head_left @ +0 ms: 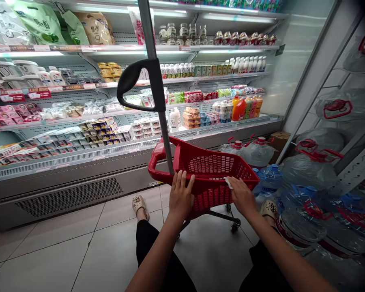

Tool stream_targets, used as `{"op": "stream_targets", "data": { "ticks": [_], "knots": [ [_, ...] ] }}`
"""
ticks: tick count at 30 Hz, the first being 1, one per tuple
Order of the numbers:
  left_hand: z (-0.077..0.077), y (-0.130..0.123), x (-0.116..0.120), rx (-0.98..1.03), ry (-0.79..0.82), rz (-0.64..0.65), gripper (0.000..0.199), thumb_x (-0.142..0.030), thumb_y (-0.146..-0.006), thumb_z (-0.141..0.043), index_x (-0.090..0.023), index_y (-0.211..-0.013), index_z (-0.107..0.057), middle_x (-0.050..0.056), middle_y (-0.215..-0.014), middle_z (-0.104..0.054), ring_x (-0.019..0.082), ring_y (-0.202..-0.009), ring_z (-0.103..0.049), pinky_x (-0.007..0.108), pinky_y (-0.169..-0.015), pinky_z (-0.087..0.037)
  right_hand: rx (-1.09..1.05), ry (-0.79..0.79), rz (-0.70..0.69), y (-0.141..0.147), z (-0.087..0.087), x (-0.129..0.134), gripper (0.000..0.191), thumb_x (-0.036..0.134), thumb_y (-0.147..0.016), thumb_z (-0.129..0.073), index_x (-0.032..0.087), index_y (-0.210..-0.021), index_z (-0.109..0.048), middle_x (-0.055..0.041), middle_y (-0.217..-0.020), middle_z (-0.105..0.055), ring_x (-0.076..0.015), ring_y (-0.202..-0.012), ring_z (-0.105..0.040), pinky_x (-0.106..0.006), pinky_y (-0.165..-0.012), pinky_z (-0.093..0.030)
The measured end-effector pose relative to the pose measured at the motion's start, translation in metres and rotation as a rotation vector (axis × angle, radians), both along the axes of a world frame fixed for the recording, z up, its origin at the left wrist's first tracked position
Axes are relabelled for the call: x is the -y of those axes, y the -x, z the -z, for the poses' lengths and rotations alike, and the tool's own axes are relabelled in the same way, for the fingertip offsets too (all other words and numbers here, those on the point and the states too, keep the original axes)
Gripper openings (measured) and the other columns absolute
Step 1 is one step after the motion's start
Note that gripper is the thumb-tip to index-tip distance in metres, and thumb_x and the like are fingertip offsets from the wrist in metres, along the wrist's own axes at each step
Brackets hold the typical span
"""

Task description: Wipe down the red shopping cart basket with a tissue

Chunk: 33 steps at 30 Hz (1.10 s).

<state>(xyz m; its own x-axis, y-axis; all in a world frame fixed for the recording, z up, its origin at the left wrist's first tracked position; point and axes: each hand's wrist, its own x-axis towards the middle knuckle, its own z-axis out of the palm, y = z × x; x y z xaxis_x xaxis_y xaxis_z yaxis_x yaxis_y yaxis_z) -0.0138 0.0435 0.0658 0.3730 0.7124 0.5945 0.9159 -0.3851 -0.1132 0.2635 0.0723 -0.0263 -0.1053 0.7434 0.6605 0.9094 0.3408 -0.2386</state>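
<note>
A small red plastic shopping cart [213, 164] with perforated walls stands in front of me on a dark wheeled frame. My left hand [181, 192] lies against the near side of its rim, close to the handle end, fingers stretched out. At the far right part of the same rim, my right hand [241, 196] presses a small white wipe or tissue [228, 183] between its fingers and the plastic. A grey pole [167, 142] with a black loop grip [140, 85] rises from the handle end of the cart.
Beyond the cart runs a refrigerated display case [79, 170] filled with dairy tubs, bottles and cartons. Large water jugs [304, 219] crowd the floor and a rack on the right. A cardboard box [280, 140] sits behind them. My feet stand on either side of the cart.
</note>
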Motion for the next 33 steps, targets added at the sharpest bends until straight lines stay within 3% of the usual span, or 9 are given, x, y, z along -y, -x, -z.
{"op": "stream_targets", "data": {
  "ticks": [5, 7, 11, 14, 16, 20, 25, 28, 33],
  "knots": [
    [0.005, -0.008, -0.004, 0.0, 0.001, 0.029, 0.076, -0.009, -0.079, -0.062, -0.018, -0.153, -0.049, 0.016, -0.161, -0.045, 0.033, -0.156, -0.032, 0.054, -0.13, -0.027, -0.018, -0.066, -0.213, 0.095, -0.031, 0.003, 0.074, 0.001, -0.089, -0.034, 0.017, -0.161, -0.037, -0.0066, -0.16, -0.049, -0.0195, -0.15, -0.042, -0.046, -0.126, -0.035],
    [0.006, -0.006, -0.006, -0.028, 0.001, 0.05, 0.077, -0.009, -0.08, -0.06, -0.019, -0.155, -0.046, 0.015, -0.163, -0.043, 0.031, -0.157, -0.03, 0.052, -0.131, -0.025, -0.022, -0.084, -0.246, 0.108, -0.037, 0.003, 0.075, 0.002, -0.09, -0.034, 0.019, -0.164, -0.031, -0.006, -0.16, -0.049, -0.0185, -0.149, -0.043, -0.045, -0.127, -0.036],
    [0.002, 0.001, -0.01, -0.057, 0.026, 0.056, 0.081, -0.01, -0.079, -0.06, -0.02, -0.158, -0.042, 0.013, -0.166, -0.039, 0.03, -0.159, -0.025, 0.051, -0.132, -0.022, 0.051, -0.074, -0.182, 0.061, -0.024, 0.002, 0.072, 0.004, -0.092, -0.036, 0.02, -0.162, -0.036, -0.0061, -0.155, -0.056, -0.0213, -0.144, -0.05, -0.047, -0.125, -0.038],
    [-0.001, -0.003, -0.011, -0.016, 0.037, 0.003, 0.081, -0.013, -0.079, -0.064, -0.02, -0.157, -0.044, 0.014, -0.167, -0.037, 0.035, -0.158, -0.024, 0.055, -0.131, -0.021, 0.08, -0.058, -0.066, 0.007, -0.006, 0.001, 0.07, 0.005, -0.092, -0.035, 0.02, -0.16, -0.042, -0.0066, -0.151, -0.059, -0.0219, -0.14, -0.054, -0.048, -0.123, -0.04],
    [0.0, -0.011, -0.01, 0.002, 0.039, -0.013, 0.08, -0.016, -0.079, -0.066, -0.021, -0.156, -0.046, 0.013, -0.166, -0.039, 0.04, -0.158, -0.022, 0.06, -0.13, -0.019, 0.077, -0.045, -0.003, -0.009, 0.0, 0.0, 0.066, 0.006, -0.092, -0.036, 0.018, -0.156, -0.047, -0.0085, -0.147, -0.063, -0.0232, -0.138, -0.056, -0.049, -0.122, -0.04],
    [0.011, -0.034, -0.007, -0.019, 0.049, 0.01, 0.076, -0.025, -0.084, -0.064, -0.024, -0.157, -0.046, 0.006, -0.166, -0.041, 0.046, -0.157, -0.017, 0.075, -0.126, -0.007, 0.057, -0.059, -0.011, 0.025, -0.006, -0.003, 0.063, 0.007, -0.092, -0.038, 0.017, -0.152, -0.052, -0.0107, -0.14, -0.068, -0.0256, -0.134, -0.06, -0.05, -0.12, -0.043],
    [0.026, -0.04, -0.009, -0.074, 0.056, 0.044, 0.075, -0.022, -0.09, -0.054, -0.016, -0.162, -0.035, 0.007, -0.172, -0.026, 0.035, -0.16, -0.016, 0.063, -0.131, -0.011, 0.061, -0.089, -0.156, 0.08, -0.018, -0.004, 0.07, 0.005, -0.092, -0.036, 0.015, -0.161, -0.037, -0.0108, -0.155, -0.055, -0.0237, -0.144, -0.05, -0.048, -0.124, -0.039],
    [0.023, -0.028, -0.015, -0.1, 0.063, 0.061, 0.082, -0.019, -0.086, -0.057, -0.019, -0.164, -0.032, 0.004, -0.174, -0.02, 0.032, -0.161, -0.012, 0.061, -0.131, -0.009, 0.08, -0.077, -0.137, 0.06, -0.011, -0.004, 0.067, 0.005, -0.093, -0.034, 0.016, -0.158, -0.044, -0.0088, -0.15, -0.06, -0.0236, -0.142, -0.051, -0.047, -0.123, -0.04],
    [0.013, -0.015, -0.025, -0.065, 0.093, 0.043, 0.085, -0.021, -0.081, -0.065, -0.029, -0.162, -0.036, 0.003, -0.174, -0.022, 0.036, -0.161, -0.013, 0.065, -0.129, -0.008, 0.108, -0.053, -0.023, -0.015, 0.011, 0.0, 0.063, 0.007, -0.094, -0.033, 0.018, -0.154, -0.05, -0.0092, -0.143, -0.065, -0.0244, -0.136, -0.056, -0.049, -0.121, -0.042]
  ]
}}
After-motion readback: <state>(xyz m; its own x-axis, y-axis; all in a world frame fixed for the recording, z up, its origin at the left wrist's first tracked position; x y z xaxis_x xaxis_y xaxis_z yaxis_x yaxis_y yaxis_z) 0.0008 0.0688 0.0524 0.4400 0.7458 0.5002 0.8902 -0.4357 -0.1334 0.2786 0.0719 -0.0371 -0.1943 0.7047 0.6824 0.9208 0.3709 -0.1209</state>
